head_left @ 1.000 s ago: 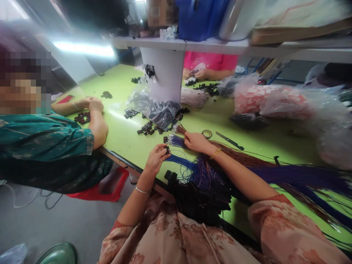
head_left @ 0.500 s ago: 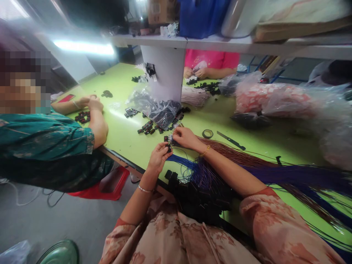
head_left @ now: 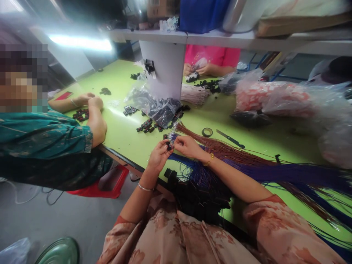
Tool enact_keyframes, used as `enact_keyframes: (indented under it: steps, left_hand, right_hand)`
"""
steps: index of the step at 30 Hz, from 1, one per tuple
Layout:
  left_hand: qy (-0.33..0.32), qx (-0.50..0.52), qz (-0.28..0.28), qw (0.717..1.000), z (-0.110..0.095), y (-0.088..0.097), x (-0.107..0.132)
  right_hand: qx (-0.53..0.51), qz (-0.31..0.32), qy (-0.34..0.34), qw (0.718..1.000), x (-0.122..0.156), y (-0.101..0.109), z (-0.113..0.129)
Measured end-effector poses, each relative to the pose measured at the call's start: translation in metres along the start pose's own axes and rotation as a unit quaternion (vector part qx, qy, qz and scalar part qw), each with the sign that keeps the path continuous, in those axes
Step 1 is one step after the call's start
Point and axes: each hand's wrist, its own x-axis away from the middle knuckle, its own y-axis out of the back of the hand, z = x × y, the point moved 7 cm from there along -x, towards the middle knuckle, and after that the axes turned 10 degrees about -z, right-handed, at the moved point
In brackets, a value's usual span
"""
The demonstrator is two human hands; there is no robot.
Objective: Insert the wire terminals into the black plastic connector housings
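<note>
My left hand (head_left: 159, 156) pinches a small black connector (head_left: 168, 146) over the near edge of the green table (head_left: 123, 135). Right beside it, my right hand (head_left: 187, 146) is closed in a pinch on thin wire ends at that connector. Under my right forearm lie long bundles of blue wires (head_left: 288, 174) and brown wires (head_left: 220, 146). A heap of finished black connectors on wires (head_left: 200, 198) hangs at the table edge against my lap.
A plastic bag of black connectors (head_left: 159, 108) and loose ones (head_left: 145, 127) lie ahead. A tape roll (head_left: 207, 132) and a black blade tool (head_left: 230, 139) sit to the right. A person in green (head_left: 46, 146) works at the left, one in pink (head_left: 211, 60) opposite.
My right hand left the wire ends on the table and came back toward my left hand; both hands now meet at the black connector. The brown wire tips are uncovered.
</note>
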Motion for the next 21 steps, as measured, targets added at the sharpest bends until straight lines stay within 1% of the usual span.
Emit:
enact_keyframes:
  steps: [4, 14, 21]
  left_hand:
    - [-0.009, -0.009, 0.003, 1.0, -0.0015, -0.0013, 0.0019]
    - [-0.01, -0.013, 0.011, 1.0, -0.0005, -0.001, 0.0024]
    - [-0.04, -0.032, 0.004, 0.999, -0.0033, -0.0014, 0.004]
  right_hand:
    - [0.006, 0.005, 0.011, 1.0, 0.0009, -0.003, -0.002]
    - [0.026, 0.011, -0.001, 1.0, 0.0029, -0.0059, -0.0067]
    - [0.02, 0.013, -0.004, 1.0, 0.0019, -0.0068, -0.0074]
